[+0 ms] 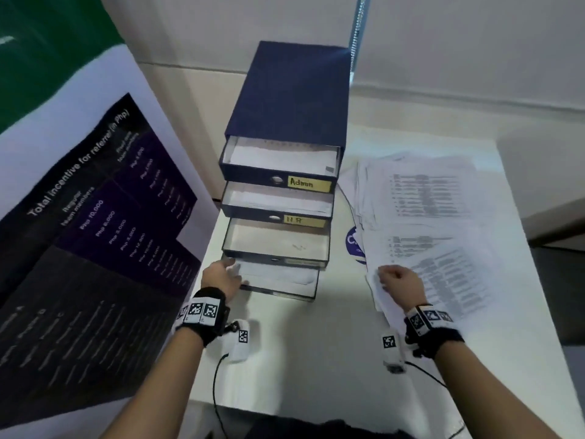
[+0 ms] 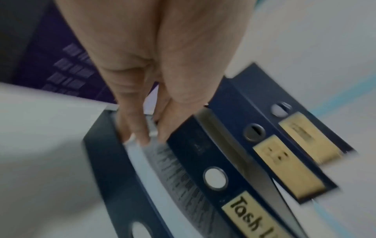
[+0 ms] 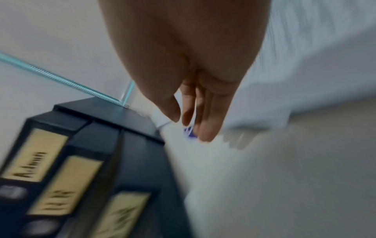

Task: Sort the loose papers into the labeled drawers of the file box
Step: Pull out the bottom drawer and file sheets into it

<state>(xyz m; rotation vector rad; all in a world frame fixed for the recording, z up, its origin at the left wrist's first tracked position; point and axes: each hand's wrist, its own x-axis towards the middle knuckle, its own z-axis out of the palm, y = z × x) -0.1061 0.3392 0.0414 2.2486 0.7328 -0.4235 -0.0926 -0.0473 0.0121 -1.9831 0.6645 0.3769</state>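
Note:
A navy file box [image 1: 288,93] stands on the white table with its drawers pulled out in steps. The top ones are labelled Admin [image 1: 308,183] and HR [image 1: 302,220]. My left hand [image 1: 221,277] reaches into the left corner of the bottom drawer [image 1: 285,291]. In the left wrist view its straight fingers [image 2: 142,138] press on a printed sheet [image 2: 173,169] lying there, below the drawer labelled "Tash" [image 2: 248,214]. My right hand [image 1: 397,278] is at the near edge of the loose papers [image 1: 443,217], right of the box. Its fingers [image 3: 203,128] hang fairly straight and hold nothing that I can see.
A large dark poster board [image 1: 95,217] leans close along the left of the box. A round blue logo [image 1: 356,245] shows between box and papers. Bare table [image 1: 300,343] lies in front of the drawers. Its right edge runs just past the papers, and a wall stands behind.

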